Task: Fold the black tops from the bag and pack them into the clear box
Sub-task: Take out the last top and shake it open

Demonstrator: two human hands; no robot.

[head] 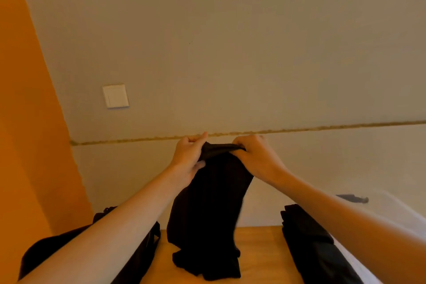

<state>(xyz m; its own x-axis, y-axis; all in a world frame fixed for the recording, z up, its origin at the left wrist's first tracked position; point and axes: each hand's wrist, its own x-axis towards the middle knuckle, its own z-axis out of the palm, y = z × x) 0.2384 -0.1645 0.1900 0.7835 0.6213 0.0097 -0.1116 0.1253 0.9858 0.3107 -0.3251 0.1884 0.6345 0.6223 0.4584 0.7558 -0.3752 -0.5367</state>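
Wooden table (258, 249) against a pale wall (230, 53) with a light switch (115, 96). The black top (207, 203) hangs upright, hem on the table; left hand (187, 157) and right hand (254, 157) grip its top edge.

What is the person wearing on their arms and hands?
Nothing that shows. The left grip and right grip are bare hands, with no gloves and no rings to be seen. The left forearm and right forearm are bare too: no sleeves, watch or bracelet in view.
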